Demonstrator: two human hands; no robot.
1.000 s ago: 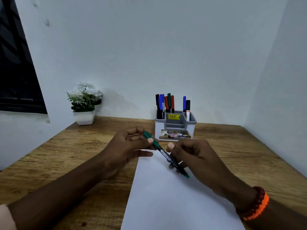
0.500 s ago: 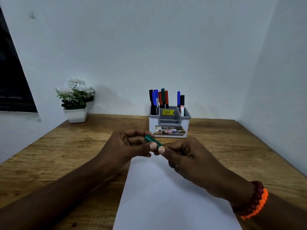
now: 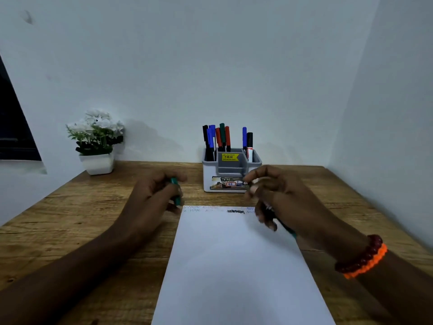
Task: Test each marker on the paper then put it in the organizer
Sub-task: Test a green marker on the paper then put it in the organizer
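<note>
Gripping: left hand [image 3: 154, 195] curls round one green cap [image 3: 176, 191]; right hand [image 3: 281, 198] holds one uncapped marker [image 3: 289, 232] (green tail showing), above the far right corner of the paper [image 3: 234, 266].
Organizer [image 3: 230, 171]: far desk [image 3: 70, 219] edge, eight markers upright.
Room: bare wood along both paper sides.
Plant [image 3: 97, 141]: one, far left corner.

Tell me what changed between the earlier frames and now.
The hands pulled apart: the left hand drew the green cap off to the left, while the right hand kept the marker and moved right, exposing scribbles on the paper. The organizer and its markers stayed put.
</note>
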